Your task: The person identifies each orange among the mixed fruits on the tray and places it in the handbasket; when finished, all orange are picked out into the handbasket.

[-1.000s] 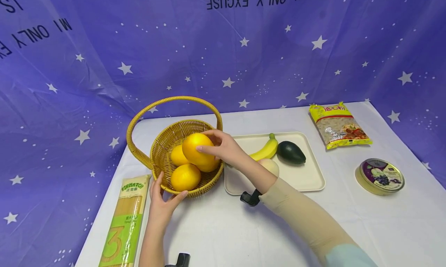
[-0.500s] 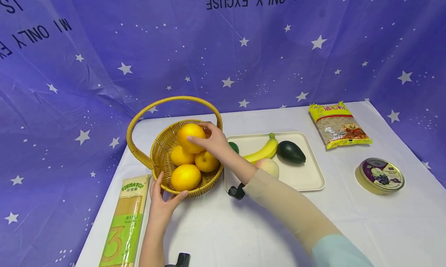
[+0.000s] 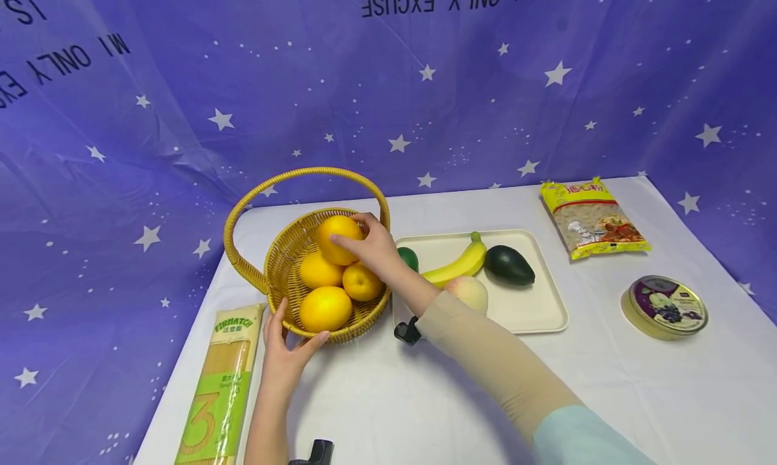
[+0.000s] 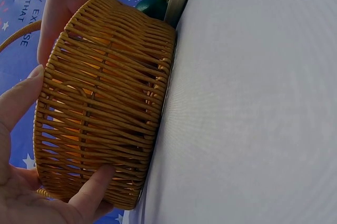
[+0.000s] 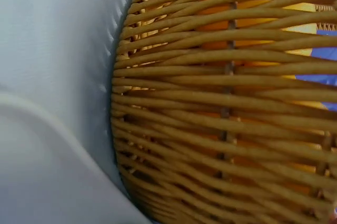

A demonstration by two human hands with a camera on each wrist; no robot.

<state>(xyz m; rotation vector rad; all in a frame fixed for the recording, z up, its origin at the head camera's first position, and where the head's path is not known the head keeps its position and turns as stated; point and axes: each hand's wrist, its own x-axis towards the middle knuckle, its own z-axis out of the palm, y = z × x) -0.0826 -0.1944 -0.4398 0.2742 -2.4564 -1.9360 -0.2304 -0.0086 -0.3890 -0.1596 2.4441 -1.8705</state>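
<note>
A wicker basket (image 3: 278,252) with a tall handle stands on the left of the white table in the head view. My left hand (image 3: 285,350) grips its near rim; the left wrist view has the thumb at the rim and a finger against the woven side (image 4: 105,103). Between thumb and fingers, my right hand (image 3: 379,249) holds an orange (image 3: 334,230) over the far part of the basket. Below lie three more oranges (image 3: 326,310) inside. Woven side strips (image 5: 226,103) fill much of the right wrist view, where the right hand is hidden.
Right of the basket, a cream tray (image 3: 528,316) bears a banana (image 3: 455,266), an avocado (image 3: 510,266), a peach (image 3: 467,293) and a partly covered green item (image 3: 409,257). Spaghetti (image 3: 221,384) lies at left; a yellow food bag (image 3: 595,219) and a round tin (image 3: 664,308) at right.
The right hand has carried its orange farther back over the basket, uncovering an orange beneath and the green item on the tray. The left hand keeps its place on the rim.
</note>
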